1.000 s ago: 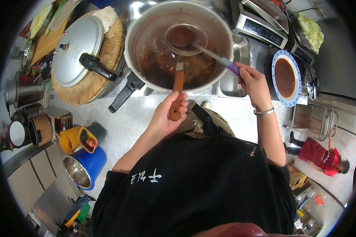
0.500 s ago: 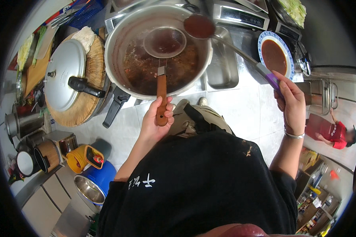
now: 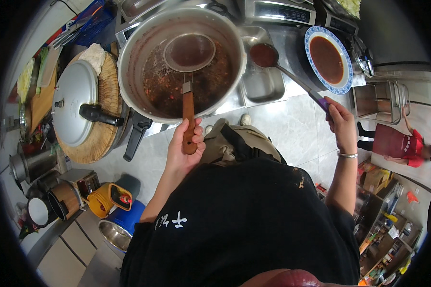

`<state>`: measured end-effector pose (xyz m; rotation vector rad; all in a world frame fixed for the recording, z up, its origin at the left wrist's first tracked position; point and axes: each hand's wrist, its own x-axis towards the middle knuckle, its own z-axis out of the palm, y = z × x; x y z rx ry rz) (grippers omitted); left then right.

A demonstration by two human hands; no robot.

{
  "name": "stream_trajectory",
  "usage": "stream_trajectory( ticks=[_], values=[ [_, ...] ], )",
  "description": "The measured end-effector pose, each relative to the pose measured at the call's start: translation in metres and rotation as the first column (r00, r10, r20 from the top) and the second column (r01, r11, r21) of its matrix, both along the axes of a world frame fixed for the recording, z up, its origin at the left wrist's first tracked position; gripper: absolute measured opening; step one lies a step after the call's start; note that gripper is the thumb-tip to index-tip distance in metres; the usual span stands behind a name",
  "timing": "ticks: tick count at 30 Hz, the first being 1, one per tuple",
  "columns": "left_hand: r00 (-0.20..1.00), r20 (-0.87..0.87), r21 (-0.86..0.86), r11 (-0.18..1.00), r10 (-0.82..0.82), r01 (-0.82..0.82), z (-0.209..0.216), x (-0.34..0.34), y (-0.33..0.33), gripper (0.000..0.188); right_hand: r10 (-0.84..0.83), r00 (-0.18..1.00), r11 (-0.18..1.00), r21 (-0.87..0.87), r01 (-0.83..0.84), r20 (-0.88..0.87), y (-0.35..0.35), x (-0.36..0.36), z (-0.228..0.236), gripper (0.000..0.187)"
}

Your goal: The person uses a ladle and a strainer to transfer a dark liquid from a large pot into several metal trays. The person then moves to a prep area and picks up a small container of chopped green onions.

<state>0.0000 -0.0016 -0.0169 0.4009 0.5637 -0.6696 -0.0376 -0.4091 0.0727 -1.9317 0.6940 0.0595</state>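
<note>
My left hand point(image 3: 187, 138) is closed round the wooden handle of a strainer point(image 3: 189, 51), whose round mesh is over the dark broth inside a large metal pot point(image 3: 125, 71). Bits of reddish solids show in the broth point(image 3: 165, 91). With my right hand point(image 3: 341, 123) I grip the purple end of a ladle point(image 3: 264, 55). Its bowl carries reddish-brown liquid and hangs over a steel sink basin, just right of the pot. Beyond my right hand stands a blue-rimmed white bowl point(image 3: 345, 86) of similar brown liquid.
A pressure cooker lid point(image 3: 72, 115) lies on a round wooden board point(image 3: 111, 91) at left. The steel basin point(image 3: 263, 91) sits right of the pot, an induction cooker point(image 3: 277, 13) behind. A person in red point(image 3: 400, 143) stands at far right. Buckets point(image 3: 122, 220) stand lower left.
The ladle has moved down and right, from over the pot's right rim to above the basin, still filled. The strainer stays over the broth. The whole view has shifted slightly.
</note>
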Motion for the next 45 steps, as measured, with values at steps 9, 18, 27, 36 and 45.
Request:
stream_trajectory(
  ticks=[9, 18, 27, 36, 45],
  values=[
    [1.0, 0.004, -0.029, 1.0, -0.009, 0.009, -0.001, -0.001, 0.001, 0.03, 0.379, 0.925, 0.617, -0.752, -0.234, 0.023, 0.016, 0.002, -0.038, 0.027],
    [1.0, -0.008, 0.002, 1.0, 0.002, -0.002, 0.002, -0.002, -0.001, 0.034, 0.528, 0.783, 0.591, -0.804, -0.06, 0.33, 0.069, 0.037, 0.038, 0.031],
    [1.0, -0.001, -0.06, 0.998, 0.014, -0.015, 0.001, -0.003, 0.001, 0.032, 0.709, 0.685, 0.425, -0.878, -0.221, 0.171, 0.157, 0.112, -0.01, 0.022],
    [1.0, -0.023, -0.037, 0.999, 0.011, -0.012, 0.001, -0.001, 0.001, 0.031, 0.652, 0.732, 0.582, -0.749, -0.317, 0.197, 0.168, 0.132, -0.057, 0.024],
    [0.999, -0.033, -0.024, 1.0, -0.005, 0.004, 0.001, 0.0, 0.002, 0.031, 0.262, 0.958, 0.959, 0.081, -0.272, 0.121, 0.158, 0.124, -0.048, 0.027]
  ],
)
